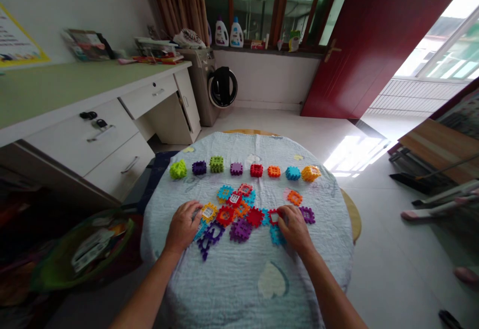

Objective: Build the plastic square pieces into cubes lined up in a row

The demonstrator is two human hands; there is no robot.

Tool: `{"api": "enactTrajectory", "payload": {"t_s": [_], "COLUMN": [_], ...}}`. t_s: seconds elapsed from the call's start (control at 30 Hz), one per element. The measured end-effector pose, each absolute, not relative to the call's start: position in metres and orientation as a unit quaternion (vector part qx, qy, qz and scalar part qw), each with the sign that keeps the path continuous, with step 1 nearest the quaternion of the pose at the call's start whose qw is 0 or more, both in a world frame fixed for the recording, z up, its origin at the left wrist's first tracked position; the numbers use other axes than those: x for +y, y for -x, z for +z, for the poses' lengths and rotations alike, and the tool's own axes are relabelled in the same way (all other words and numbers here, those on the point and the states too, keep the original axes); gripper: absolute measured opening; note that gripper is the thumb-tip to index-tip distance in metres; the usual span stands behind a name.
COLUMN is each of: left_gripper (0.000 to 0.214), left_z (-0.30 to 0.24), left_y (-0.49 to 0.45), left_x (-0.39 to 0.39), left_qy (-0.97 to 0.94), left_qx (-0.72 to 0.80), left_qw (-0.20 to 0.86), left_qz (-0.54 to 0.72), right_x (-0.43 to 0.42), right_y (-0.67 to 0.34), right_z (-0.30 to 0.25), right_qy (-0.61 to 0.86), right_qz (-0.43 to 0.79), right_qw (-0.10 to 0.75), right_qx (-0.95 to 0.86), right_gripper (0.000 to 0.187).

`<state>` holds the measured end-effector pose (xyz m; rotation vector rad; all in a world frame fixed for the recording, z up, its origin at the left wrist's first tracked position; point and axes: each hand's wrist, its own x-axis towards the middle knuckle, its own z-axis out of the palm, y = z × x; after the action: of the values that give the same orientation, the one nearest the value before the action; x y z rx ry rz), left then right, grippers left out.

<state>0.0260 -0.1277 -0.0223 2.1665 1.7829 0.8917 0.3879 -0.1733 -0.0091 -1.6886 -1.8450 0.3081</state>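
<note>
Interlocking plastic building tiles with notched edges lie in a loose pile on the cloth-covered table. My left hand (183, 225) rests at the pile's left side, fingers curved and apart, beside a yellow tile (209, 212). Below that hand's fingertips are a light blue tile (200, 230) and dark purple frame pieces (209, 239). On the right, my right hand (295, 225) has its fingertips closed on the edge of a red square frame tile (274, 217). A blue tile (276, 235) lies under it. A purple tile (307, 215) and an orange tile (295, 198) are close to that hand.
Along the far side runs a row of small stacks, from a lime green one (178, 169) to an orange-yellow one (311, 173). A pale blue cloth (228, 284) covers the round table. Left stand a desk (93, 82) and a green basket (52, 274).
</note>
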Motion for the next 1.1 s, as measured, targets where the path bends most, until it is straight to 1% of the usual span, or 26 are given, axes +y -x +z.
{"api": "enactTrajectory", "payload": {"t_s": [0.07, 0.17, 0.2, 0.3, 0.37, 0.4, 0.53, 0.6, 0.7, 0.8, 0.87, 0.93, 1.0, 1.1], "left_gripper": [0.025, 0.025, 0.025, 0.025, 0.024, 0.023, 0.021, 0.02, 0.019, 0.02, 0.021, 0.021, 0.021, 0.02], "left_z": [-0.022, -0.02, -0.02, -0.019, -0.02, -0.02, -0.021, -0.023, -0.025, -0.028, -0.028, -0.029, -0.029, -0.029], "left_y": [-0.025, -0.025, -0.025, -0.025, -0.025, -0.025, -0.024, -0.024, -0.023, -0.022, -0.022, -0.021, -0.021, -0.022], "left_x": [-0.128, -0.129, -0.13, -0.13, -0.129, -0.129, -0.129, -0.129, -0.128, -0.128, -0.128, -0.128, -0.128, -0.128], "left_qy": [-0.727, -0.72, -0.718, -0.717, -0.719, -0.72, -0.722, -0.723, -0.726, -0.731, -0.733, -0.733, -0.733, -0.735], "left_qx": [0.605, 0.606, 0.606, 0.603, 0.602, 0.601, 0.602, 0.602, 0.6, 0.595, 0.591, 0.587, 0.585, 0.581], "left_qw": [0.106, 0.116, 0.118, 0.121, 0.118, 0.116, 0.108, 0.102, 0.092, 0.088, 0.086, 0.082, 0.078, 0.075], "left_qz": [0.307, 0.317, 0.32, 0.327, 0.328, 0.327, 0.325, 0.324, 0.324, 0.323, 0.327, 0.334, 0.339, 0.342], "right_x": [-0.173, -0.175, -0.175, -0.171, -0.164, -0.159, -0.131, -0.118, -0.107, -0.104, -0.106, -0.111, -0.119, -0.134], "right_y": [-0.373, -0.345, -0.337, -0.326, -0.332, -0.338, -0.368, -0.38, -0.386, -0.385, -0.384, -0.384, -0.387, -0.391], "right_z": [-0.001, 0.006, 0.007, 0.006, 0.006, 0.007, 0.013, 0.013, 0.008, 0.003, 0.003, 0.007, 0.012, 0.018], "right_qy": [0.613, 0.571, 0.569, 0.578, 0.574, 0.572, 0.615, 0.649, 0.682, 0.689, 0.692, 0.7, 0.694, 0.646], "right_qz": [0.123, 0.143, 0.148, 0.167, 0.192, 0.205, 0.227, 0.226, 0.204, 0.122, 0.062, 0.037, 0.064, 0.161], "right_qw": [0.297, 0.258, 0.245, 0.231, 0.249, 0.266, 0.333, 0.341, 0.311, 0.266, 0.248, 0.236, 0.224, 0.175], "right_qx": [-0.722, -0.766, -0.771, -0.765, -0.756, -0.748, -0.678, -0.642, -0.629, -0.663, -0.675, -0.673, -0.682, -0.725], "right_gripper": [0.03, 0.048, 0.049, 0.034, 0.025, 0.023, 0.031, 0.029, 0.025, 0.021, 0.023, 0.028, 0.026, 0.02]}}
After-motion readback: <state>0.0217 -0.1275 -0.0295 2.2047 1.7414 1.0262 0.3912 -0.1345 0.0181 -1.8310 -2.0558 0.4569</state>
